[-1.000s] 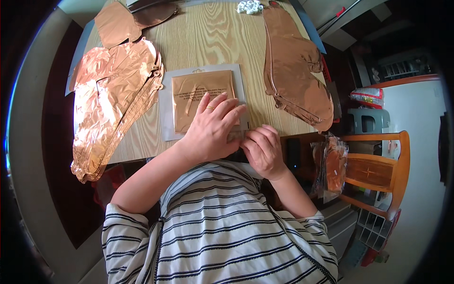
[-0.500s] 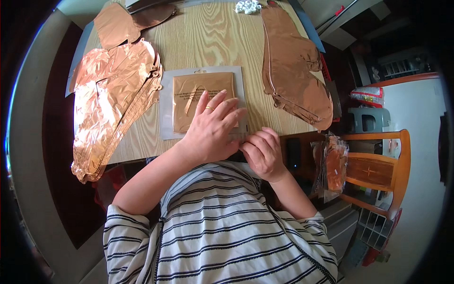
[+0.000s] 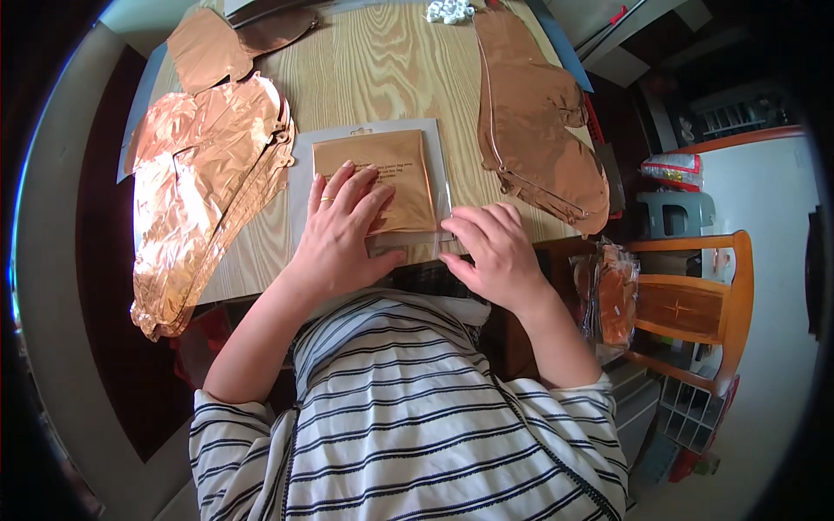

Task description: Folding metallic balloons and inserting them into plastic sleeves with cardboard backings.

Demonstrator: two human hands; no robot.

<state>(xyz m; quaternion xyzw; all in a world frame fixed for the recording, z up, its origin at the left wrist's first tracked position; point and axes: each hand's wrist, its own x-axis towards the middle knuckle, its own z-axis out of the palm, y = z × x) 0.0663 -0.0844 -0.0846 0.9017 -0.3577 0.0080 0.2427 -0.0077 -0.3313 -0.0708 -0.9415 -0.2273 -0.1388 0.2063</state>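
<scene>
A folded copper-coloured foil balloon [image 3: 408,187] with dark print over it lies inside a flat clear plastic bag [image 3: 304,195] with a hang hole, at the table's near edge. My left hand [image 3: 340,227] rests on it with fingers stretched out, covering its lower left part. At the bag's lower right corner, my right hand [image 3: 493,250] is curled, with fingertips and thumb at the edge of the clear plastic. A thin, shiny strip of that plastic shows beside the fingertips.
Stacks of flat copper foil balloons lie on the left [image 3: 204,182] and right [image 3: 543,122] of the wooden table [image 3: 373,74]. A white bundle [image 3: 449,11] sits at the far edge. A wooden chair [image 3: 686,304] with bagged copper foil [image 3: 612,295] stands to the right.
My left hand has slid left across the package, uncovering its right side. My right hand has moved slightly up and right along the bag's corner, and its thumb and index finger have spread.
</scene>
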